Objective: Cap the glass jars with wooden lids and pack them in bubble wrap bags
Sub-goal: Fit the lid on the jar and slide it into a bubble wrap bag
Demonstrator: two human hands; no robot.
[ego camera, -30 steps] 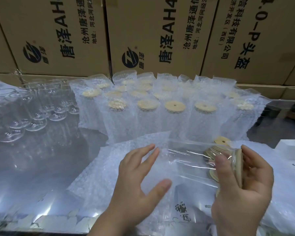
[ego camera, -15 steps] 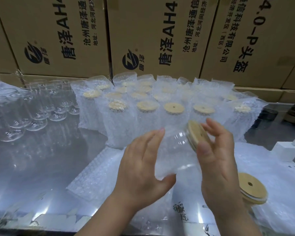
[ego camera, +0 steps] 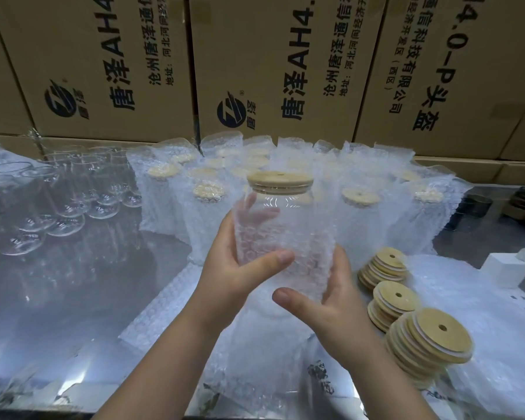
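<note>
Item: jar — glass, capped with wooden lid. Held upright above the table, mid-frame; lower half sleeved in a bubble bag, neck and lid bare above it. Gripped by left hand from the left: thumb across the front, fingers curled behind, seen through the glass. Cupped by right hand low on the right: thumb under the front, fingers wrapped round the bag's far side.

Handling, as judged: rigid, breakable, probably light while empty. Bare glass likely slick; bubble film softer, yet apt to slide along the jar. Best taken round the body with support under the base — not by the lid, possibly only pressed in.

Nearby: stacked spare lids at right, bagged jars behind, empty jars at left.

Writing: cartons printed sideways with a round logo, "唐泽 AH4", "沧州唐泽通信", "科技有限公司", "4.0-P 头盔". Dark print on film near the front edge, too crumpled to read.
</note>
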